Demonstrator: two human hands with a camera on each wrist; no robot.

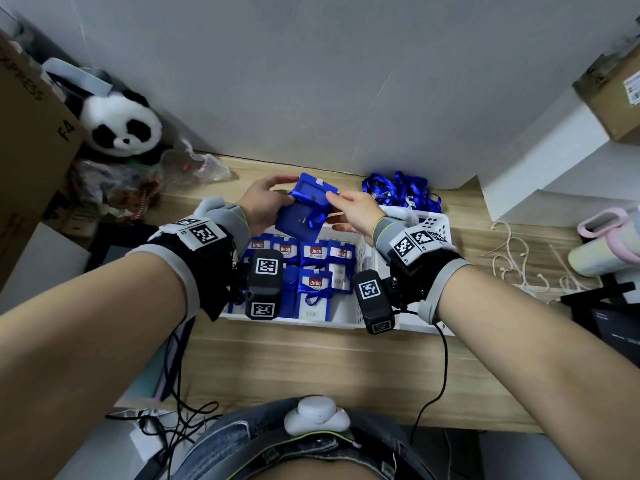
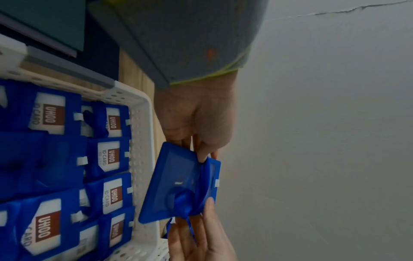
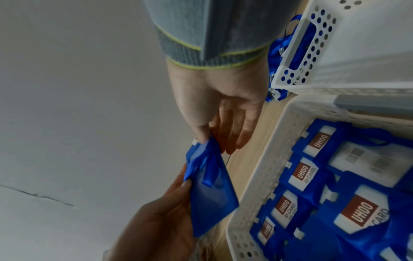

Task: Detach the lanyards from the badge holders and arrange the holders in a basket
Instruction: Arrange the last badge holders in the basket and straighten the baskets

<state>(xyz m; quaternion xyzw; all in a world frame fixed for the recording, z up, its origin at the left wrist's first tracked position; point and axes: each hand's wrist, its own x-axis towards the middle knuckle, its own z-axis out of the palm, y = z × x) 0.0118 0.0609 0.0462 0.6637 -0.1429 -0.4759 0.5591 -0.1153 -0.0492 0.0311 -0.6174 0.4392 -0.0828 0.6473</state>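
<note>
Badge holders (image 1: 304, 206): two held, left hand (image 1: 265, 202), right hand (image 1: 356, 209).

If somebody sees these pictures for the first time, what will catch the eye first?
First, the blue badge holder held up between the left hand and the right hand, its lanyard still wrapped around it. Below it, the white basket packed with blue holders. A panda plush sits at the far left, and a pile of loose lanyards at the back right.

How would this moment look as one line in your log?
left hand: holds badge holder | right hand: pinches lanyard | basket: wrapped holders
</note>
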